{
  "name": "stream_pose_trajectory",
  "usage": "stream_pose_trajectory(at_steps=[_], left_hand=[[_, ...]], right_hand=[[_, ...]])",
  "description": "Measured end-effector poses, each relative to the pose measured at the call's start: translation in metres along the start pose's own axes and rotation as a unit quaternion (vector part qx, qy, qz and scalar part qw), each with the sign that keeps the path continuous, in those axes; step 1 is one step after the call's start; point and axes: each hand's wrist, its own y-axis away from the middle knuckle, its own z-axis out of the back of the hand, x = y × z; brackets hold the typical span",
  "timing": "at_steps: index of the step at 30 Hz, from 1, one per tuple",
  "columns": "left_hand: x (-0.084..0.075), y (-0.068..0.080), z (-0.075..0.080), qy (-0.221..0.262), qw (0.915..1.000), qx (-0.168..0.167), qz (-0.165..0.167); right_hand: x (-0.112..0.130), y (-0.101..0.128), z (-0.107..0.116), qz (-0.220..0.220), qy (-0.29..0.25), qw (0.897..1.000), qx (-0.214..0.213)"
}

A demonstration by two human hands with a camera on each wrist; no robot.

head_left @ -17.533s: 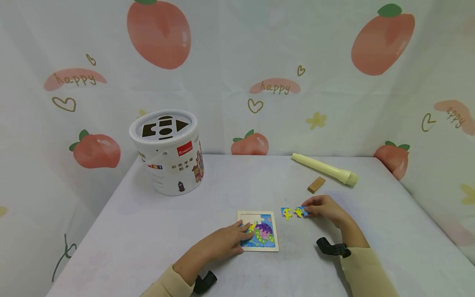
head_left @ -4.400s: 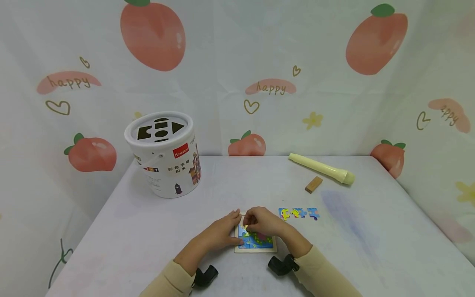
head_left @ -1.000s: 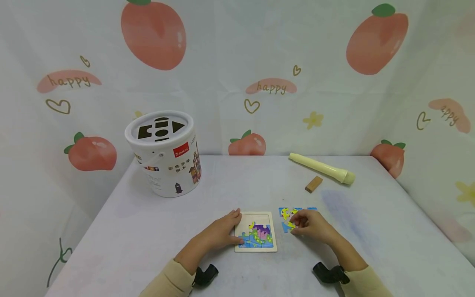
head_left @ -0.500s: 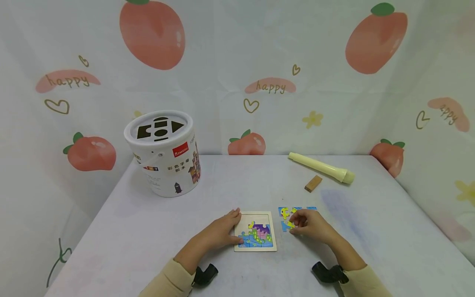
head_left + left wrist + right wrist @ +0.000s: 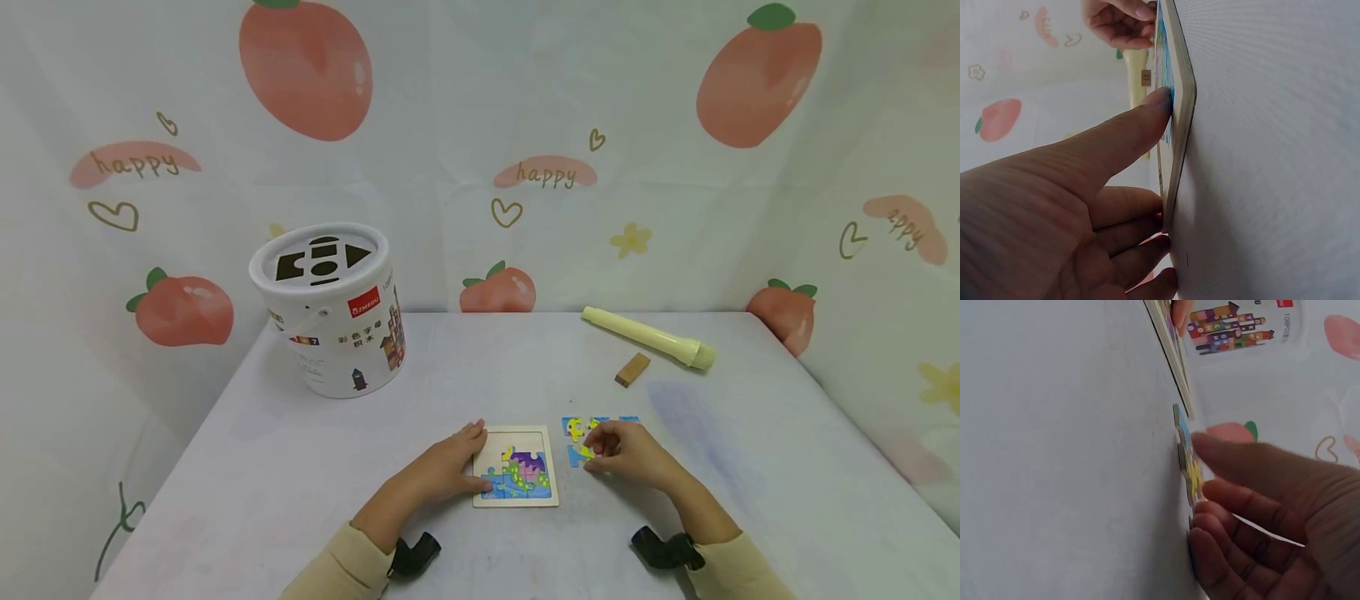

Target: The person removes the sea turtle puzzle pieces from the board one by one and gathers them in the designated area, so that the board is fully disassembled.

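Note:
A small wooden puzzle tray [image 5: 516,500] lies flat near the table's front, partly filled with blue and purple pieces. My left hand [image 5: 448,468] steadies its left edge, and the thumb [image 5: 1147,109] presses on the tray [image 5: 1182,131]. Just right of the tray lie loose puzzle pieces [image 5: 576,429]. My right hand [image 5: 628,454] rests over them and pinches a blue and yellow piece [image 5: 581,454] between thumb and fingertips. The same piece [image 5: 1192,472] stays down on the table under those fingers.
A white shape-sorter bucket [image 5: 330,308] stands at the back left. A cream flashlight [image 5: 648,337] and a small wooden block [image 5: 632,369] lie at the back right. Printed cloth walls close in the table [image 5: 300,467] on three sides.
My right hand left the tray about four seconds ago and went to the loose pieces on the right, where a further piece now lies. Over the last second both hands have barely moved.

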Motion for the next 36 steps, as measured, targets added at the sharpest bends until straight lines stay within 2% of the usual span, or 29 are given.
stream_pose_trajectory(at_steps=[5, 10, 15, 21, 24, 29, 33, 36], left_hand=[[0.000, 0.000, 0.000, -0.007, 1.0000, -0.001, -0.005], [-0.003, 0.001, 0.002, -0.025, 0.9997, -0.002, -0.008], [-0.014, 0.006, 0.004, -0.063, 0.9974, 0.015, -0.031], [-0.031, 0.016, 0.001, -0.113, 0.9903, 0.046, -0.066], [-0.035, 0.020, -0.002, -0.149, 0.9833, 0.054, -0.089], [-0.037, 0.021, -0.007, -0.203, 0.9676, 0.031, -0.147], [-0.037, 0.019, -0.010, -0.246, 0.9477, 0.005, -0.203], [-0.038, 0.018, -0.011, -0.278, 0.9333, -0.007, -0.228]], right_hand=[[0.005, -0.003, 0.005, 0.015, 0.001, 1.000, -0.014], [0.013, -0.008, 0.004, 0.029, -0.027, 0.999, 0.009], [0.022, -0.016, -0.001, 0.061, -0.026, 0.997, 0.029], [0.034, -0.033, -0.012, 0.080, -0.016, 0.995, 0.061], [0.042, -0.041, -0.018, 0.071, -0.017, 0.994, 0.081], [0.054, -0.051, -0.026, 0.065, -0.023, 0.991, 0.113], [0.059, -0.058, -0.032, 0.060, -0.026, 0.989, 0.133], [0.060, -0.062, -0.036, 0.057, -0.023, 0.988, 0.140]])
